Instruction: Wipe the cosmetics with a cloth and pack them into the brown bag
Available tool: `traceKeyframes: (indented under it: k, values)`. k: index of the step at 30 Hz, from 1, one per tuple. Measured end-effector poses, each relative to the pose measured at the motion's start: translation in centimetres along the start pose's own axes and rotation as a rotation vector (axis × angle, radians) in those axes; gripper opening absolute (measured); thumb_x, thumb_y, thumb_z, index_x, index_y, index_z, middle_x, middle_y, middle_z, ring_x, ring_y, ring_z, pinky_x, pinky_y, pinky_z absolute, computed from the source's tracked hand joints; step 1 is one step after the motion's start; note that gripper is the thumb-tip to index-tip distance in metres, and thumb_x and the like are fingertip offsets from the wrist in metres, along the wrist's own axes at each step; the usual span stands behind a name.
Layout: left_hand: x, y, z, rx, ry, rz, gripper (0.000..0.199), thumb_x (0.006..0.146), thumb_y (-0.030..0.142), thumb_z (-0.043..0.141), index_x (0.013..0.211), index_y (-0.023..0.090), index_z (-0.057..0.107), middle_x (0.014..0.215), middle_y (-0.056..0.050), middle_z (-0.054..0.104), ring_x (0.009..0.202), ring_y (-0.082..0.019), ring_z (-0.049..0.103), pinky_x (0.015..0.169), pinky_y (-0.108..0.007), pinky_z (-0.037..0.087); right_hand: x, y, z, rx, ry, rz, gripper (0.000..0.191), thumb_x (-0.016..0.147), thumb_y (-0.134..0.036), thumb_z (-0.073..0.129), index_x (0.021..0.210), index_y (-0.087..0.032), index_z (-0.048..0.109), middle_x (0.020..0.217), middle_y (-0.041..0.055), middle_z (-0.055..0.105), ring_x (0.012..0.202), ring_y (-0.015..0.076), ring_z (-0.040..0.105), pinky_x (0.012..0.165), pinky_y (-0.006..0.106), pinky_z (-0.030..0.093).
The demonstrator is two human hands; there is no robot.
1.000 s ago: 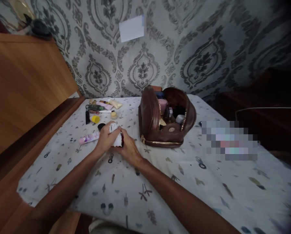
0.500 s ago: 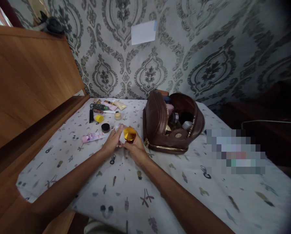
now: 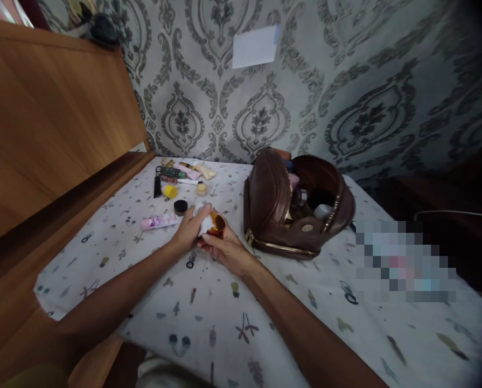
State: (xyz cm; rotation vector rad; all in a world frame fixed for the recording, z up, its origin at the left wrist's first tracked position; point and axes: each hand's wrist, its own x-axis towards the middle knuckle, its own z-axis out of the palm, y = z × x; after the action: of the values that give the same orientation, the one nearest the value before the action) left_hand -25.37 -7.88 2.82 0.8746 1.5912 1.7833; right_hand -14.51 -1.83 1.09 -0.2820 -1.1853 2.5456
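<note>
My right hand (image 3: 232,249) is closed round a shiny gold-coloured container (image 3: 217,222), its round end facing up and to the right. My left hand (image 3: 190,229) pinches a white wipe or tissue (image 3: 203,220) and presses it against the container's left side. Part of the container is hidden by my fingers and the wipe. Just left of my hands lie a pink-and-white tube (image 3: 160,221) and a small jar with a black lid (image 3: 180,207).
An open brown leather bag (image 3: 265,199) with cosmetics inside stands right of my hands. Several tubes (image 3: 172,172), a yellow-capped item (image 3: 170,191) and a small cream jar (image 3: 201,189) lie at the back left. A wooden panel (image 3: 63,91) borders the patterned tablecloth (image 3: 208,302).
The gold container has tilted, so its round end turns more to the right and the wipe covers more of its side. The whole view has shifted slightly.
</note>
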Motion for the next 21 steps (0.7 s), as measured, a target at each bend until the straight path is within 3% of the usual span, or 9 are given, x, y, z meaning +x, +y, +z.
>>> traceKeyframes:
  k: [6, 11, 15, 18, 21]
  values:
    - [0.7, -0.1, 0.0, -0.13, 0.159, -0.026, 0.045, 0.071, 0.058, 0.072, 0.062, 0.016, 0.056, 0.052, 0.005, 0.053, 0.045, -0.008, 0.048, 0.045, -0.02, 0.038, 0.6, 0.5, -0.2, 0.011, 0.218, -0.05, 0.069, 0.05, -0.022, 0.093, 0.102, -0.026, 0.047, 0.078, -0.0085, 0.067, 0.053, 0.007, 0.062, 0.054, 0.018, 0.05]
    - [1.2, -0.4, -0.1, -0.221, 0.281, -0.066, 0.043, 0.063, 0.053, 0.079, 0.064, 0.018, 0.055, 0.052, 0.006, 0.053, 0.045, -0.008, 0.048, 0.045, -0.02, 0.037, 0.6, 0.4, -0.2, 0.018, 0.19, -0.097, 0.054, 0.053, -0.026, 0.092, 0.088, -0.023, 0.051, 0.077, -0.0062, 0.07, 0.058, 0.0078, 0.064, 0.056, 0.018, 0.052]
    - [1.2, -0.3, 0.1, -0.262, 0.26, -0.103, 0.045, 0.063, 0.057, 0.077, 0.068, 0.015, 0.062, 0.056, 0.002, 0.061, 0.05, -0.012, 0.056, 0.05, -0.023, 0.043, 0.7, 0.1, -0.2, 0.037, 0.184, -0.099, 0.045, 0.054, -0.026, 0.092, 0.086, -0.021, 0.061, 0.084, -0.0045, 0.071, 0.065, 0.0081, 0.067, 0.058, 0.016, 0.054]
    - [1.0, -0.2, 0.3, -0.298, 0.159, -0.116, 0.049, 0.067, 0.061, 0.071, 0.074, 0.013, 0.068, 0.062, -0.003, 0.067, 0.058, -0.017, 0.063, 0.057, -0.026, 0.048, 0.8, 0.0, -0.4, 0.055, 0.184, -0.107, 0.044, 0.055, -0.027, 0.092, 0.091, -0.021, 0.067, 0.086, -0.0037, 0.072, 0.065, 0.0066, 0.066, 0.056, 0.014, 0.053]
    - [0.8, -0.1, 0.5, -0.32, 0.078, -0.078, 0.047, 0.069, 0.06, 0.07, 0.077, 0.014, 0.069, 0.067, -0.003, 0.068, 0.061, -0.016, 0.062, 0.057, -0.024, 0.047, 1.1, 0.0, -0.9, 0.102, 0.236, -0.12, 0.049, 0.052, -0.031, 0.094, 0.091, -0.023, 0.066, 0.077, -0.0049, 0.072, 0.06, 0.007, 0.065, 0.053, 0.015, 0.054]
